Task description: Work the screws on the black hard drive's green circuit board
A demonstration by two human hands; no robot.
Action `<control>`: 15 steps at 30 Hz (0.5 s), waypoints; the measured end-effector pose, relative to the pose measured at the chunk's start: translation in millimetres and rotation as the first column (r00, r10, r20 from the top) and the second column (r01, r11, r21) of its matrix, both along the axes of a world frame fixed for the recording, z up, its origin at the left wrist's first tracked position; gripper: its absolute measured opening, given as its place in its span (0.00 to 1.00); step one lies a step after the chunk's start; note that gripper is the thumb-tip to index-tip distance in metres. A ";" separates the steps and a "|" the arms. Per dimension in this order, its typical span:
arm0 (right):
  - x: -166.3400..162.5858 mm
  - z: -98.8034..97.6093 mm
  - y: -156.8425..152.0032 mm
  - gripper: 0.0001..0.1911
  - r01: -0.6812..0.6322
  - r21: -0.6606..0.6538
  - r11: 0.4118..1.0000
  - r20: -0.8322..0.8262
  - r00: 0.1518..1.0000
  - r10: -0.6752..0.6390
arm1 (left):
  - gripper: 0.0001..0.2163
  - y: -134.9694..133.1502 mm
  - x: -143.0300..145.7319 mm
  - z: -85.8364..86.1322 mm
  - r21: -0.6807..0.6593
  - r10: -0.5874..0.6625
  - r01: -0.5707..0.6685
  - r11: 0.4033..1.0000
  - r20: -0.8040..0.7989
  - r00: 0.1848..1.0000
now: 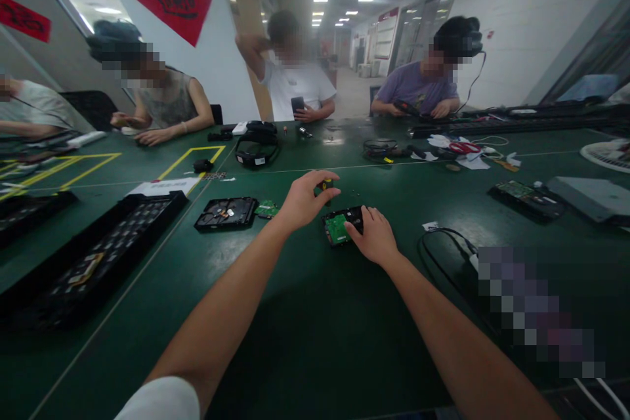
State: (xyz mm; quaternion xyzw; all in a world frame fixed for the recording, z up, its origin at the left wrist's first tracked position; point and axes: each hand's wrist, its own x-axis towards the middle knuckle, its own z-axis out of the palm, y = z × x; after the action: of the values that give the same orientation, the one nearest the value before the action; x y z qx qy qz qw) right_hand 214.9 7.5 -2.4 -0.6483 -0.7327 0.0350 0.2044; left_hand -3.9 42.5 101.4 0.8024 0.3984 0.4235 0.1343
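Note:
A hard drive (336, 228) lies on the green table with its green circuit board facing up. My right hand (378, 236) grips its right side, thumb on the board side and fingers over the far edge. Just above the drive's far left corner, my left hand (306, 200) curls around a small black-and-yellow tool handle (325, 184); most of it is hidden by the fingers. Left of that hand are a loose green circuit board (266, 209) and another black drive (226, 213). A few tiny bits, perhaps screws, lie beyond the held drive.
A long black tray (105, 256) lies at left. On the right are another drive (525, 200), a grey box (590, 199) and a black cable (433, 269). Cables and scraps (460, 147) lie farther back. Several people sit across the table (315, 341).

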 end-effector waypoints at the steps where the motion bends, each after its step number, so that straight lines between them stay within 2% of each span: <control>1: 0.4 -0.6 0.3 0.41 -0.002 0.002 1.000 -0.005 1.000 0.002 | 0.13 0.5 -0.3 -0.4 -0.034 -0.023 0.024 0.999 0.025 0.999; 5: 1.8 -1.3 1.1 0.41 -0.012 0.009 1.000 -0.003 1.000 0.012 | 0.17 2.4 -2.0 -1.7 -0.110 -0.032 0.043 0.993 0.099 0.995; 10: 1.5 1.5 0.6 0.41 -0.008 0.002 1.000 -0.003 1.000 0.008 | 0.14 0.1 -1.7 1.4 -0.051 0.012 -0.010 0.999 0.046 0.999; 15: 2.5 -1.2 1.3 0.41 -0.008 0.003 1.000 -0.013 1.000 0.008 | 0.13 -3.0 -0.3 5.0 -0.058 0.022 -0.018 0.998 0.059 0.998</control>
State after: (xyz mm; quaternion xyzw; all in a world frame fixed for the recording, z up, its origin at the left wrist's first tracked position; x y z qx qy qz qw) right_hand 217.3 8.8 -3.6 -0.6448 -0.7340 0.0390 0.2097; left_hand -4.2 39.5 106.4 0.7813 0.4142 0.4368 0.1649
